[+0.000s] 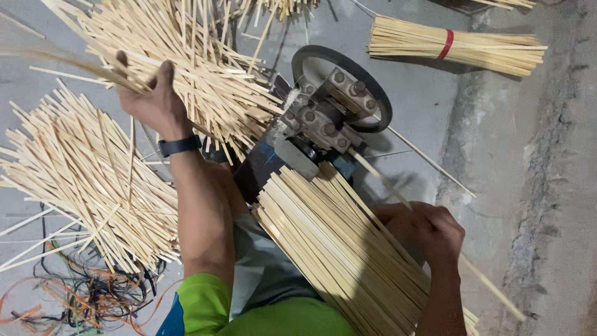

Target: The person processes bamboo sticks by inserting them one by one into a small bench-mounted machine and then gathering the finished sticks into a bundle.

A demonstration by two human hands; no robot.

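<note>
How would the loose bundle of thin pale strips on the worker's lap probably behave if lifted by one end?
The strips look long and thin, so probably light and springy. Nothing visibly binds them, unlike the red-banded bundle, so they would likely fan apart and slide.

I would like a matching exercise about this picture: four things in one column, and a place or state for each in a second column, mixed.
Things:
1. left hand
2. right hand
3. tied bundle of sticks
4. tangled cords

Places or states:
A. on the floor at lower left
B. bound by a red band, at upper right
C. raised, grasping loose bamboo sticks
D. holding one stick toward the wheeled machine

Pairs: 1-C, 2-D, 3-B, 4-A
</note>
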